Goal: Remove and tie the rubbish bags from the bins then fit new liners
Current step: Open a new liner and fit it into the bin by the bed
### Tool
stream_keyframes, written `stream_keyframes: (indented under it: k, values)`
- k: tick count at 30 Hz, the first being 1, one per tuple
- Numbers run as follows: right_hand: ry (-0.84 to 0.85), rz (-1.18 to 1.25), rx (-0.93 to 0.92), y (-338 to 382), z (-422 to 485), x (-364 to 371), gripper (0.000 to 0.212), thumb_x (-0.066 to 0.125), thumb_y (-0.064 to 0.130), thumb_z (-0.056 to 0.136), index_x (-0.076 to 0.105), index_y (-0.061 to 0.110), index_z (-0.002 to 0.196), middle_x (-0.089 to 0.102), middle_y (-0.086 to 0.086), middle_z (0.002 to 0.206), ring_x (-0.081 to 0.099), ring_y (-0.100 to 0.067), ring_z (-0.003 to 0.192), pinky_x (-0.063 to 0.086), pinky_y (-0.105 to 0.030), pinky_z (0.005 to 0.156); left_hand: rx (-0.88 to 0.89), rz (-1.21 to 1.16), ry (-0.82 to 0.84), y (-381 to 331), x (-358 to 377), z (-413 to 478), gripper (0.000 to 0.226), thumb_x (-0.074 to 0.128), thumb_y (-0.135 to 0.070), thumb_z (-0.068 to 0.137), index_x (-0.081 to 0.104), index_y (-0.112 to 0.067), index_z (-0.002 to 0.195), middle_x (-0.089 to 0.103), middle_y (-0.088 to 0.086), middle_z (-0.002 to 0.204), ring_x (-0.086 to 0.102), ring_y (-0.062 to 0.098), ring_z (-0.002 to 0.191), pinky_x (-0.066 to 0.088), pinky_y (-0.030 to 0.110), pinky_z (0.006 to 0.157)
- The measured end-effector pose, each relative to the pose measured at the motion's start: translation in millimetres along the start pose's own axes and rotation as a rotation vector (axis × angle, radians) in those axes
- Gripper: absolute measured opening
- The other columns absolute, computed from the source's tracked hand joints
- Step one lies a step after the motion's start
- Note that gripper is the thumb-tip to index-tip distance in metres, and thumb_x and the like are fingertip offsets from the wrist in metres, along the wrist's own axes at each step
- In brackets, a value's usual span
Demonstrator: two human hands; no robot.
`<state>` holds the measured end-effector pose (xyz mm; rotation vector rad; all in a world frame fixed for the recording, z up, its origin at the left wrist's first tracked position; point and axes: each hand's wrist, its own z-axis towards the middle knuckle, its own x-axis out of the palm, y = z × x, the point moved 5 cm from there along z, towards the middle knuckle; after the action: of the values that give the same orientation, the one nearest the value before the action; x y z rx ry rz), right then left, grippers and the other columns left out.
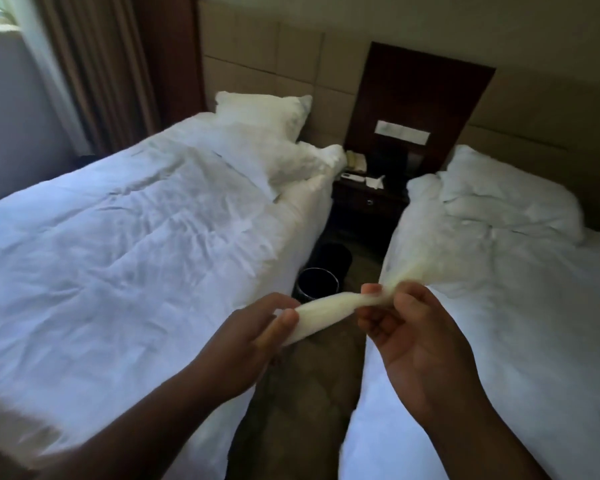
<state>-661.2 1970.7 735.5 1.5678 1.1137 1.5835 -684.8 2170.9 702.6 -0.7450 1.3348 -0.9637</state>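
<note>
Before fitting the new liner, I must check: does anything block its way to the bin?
Nothing visible does. The left hand and right hand pinch the bunched liner near the open shiny-rimmed bin, which stands on the floor between the beds.

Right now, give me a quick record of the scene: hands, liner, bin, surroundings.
hands: left hand and right hand each grip one end of the liner
liner: pale, bunched into a strip, stretched between the hands, unopened
bin: bin dark, round, on the floor beyond the hands
surroundings: left bed, right bed, nightstand at the far end
</note>
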Motion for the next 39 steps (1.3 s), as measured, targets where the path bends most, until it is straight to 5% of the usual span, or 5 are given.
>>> stream_keyframes:
  k: [3,9,23,31,39]
  values:
    - [-0.115,0.003,0.003,5.0,38.1,-29.5,0.047,0.099,0.045,0.036,0.072,0.024,0.069,0.074,-0.009,0.086,0.075,-0.022,0.081,0.059,-0.03,0.067,0.01,0.021,0.042,13.1,15.0,49.0,0.041,0.035,-0.049,0.093,0.066,-0.022,0.091,0.062,-0.016,0.069,0.061,0.004,0.062,0.046,0.014,0.058]
    - [-0.398,-0.034,0.17,-4.9,143.9,-94.5,0.017,0.068,0.018,0.091,0.066,0.011,0.076,0.065,-0.003,0.064,0.066,-0.017,0.07,0.052,-0.033,0.066,-0.052,0.101,0.061,49.0,39.9,163.2,0.044,0.036,-0.047,0.097,0.065,-0.019,0.082,0.06,-0.004,0.068,0.056,0.006,0.055,0.043,0.016,0.051]
    - [-0.324,0.148,0.275,67.3,381.0,-168.6,0.033,0.055,0.031,0.1,0.058,0.011,0.074,0.071,-0.018,0.081,0.068,-0.017,0.057,0.05,-0.024,0.045,-0.22,0.026,-0.098,70.0,68.1,393.6,0.055,0.033,-0.057,0.089,0.073,-0.022,0.074,0.067,0.007,0.074,0.064,0.02,0.07,0.044,0.016,0.058]
    - [-0.362,0.101,0.111,112.2,529.5,-202.3,0.04,0.051,0.034,0.101,0.049,0.015,0.066,0.062,-0.007,0.061,0.065,-0.012,0.057,0.048,-0.022,0.044,-0.162,0.026,-0.114,64.6,89.9,569.2,0.058,0.037,-0.055,0.084,0.057,-0.019,0.043,0.056,-0.002,0.044,0.056,0.005,0.046,0.041,0.009,0.055]
    - [-0.423,0.152,0.08,144.1,679.1,-238.1,0.047,0.05,0.034,0.102,0.048,0.016,0.059,0.06,-0.008,0.061,0.063,-0.012,0.056,0.047,-0.022,0.045,-0.086,0.023,-0.053,76.8,98.2,757.6,0.052,0.04,-0.052,0.086,0.051,-0.025,0.043,0.04,-0.005,0.039,0.043,0.006,0.04,0.032,0.014,0.046]
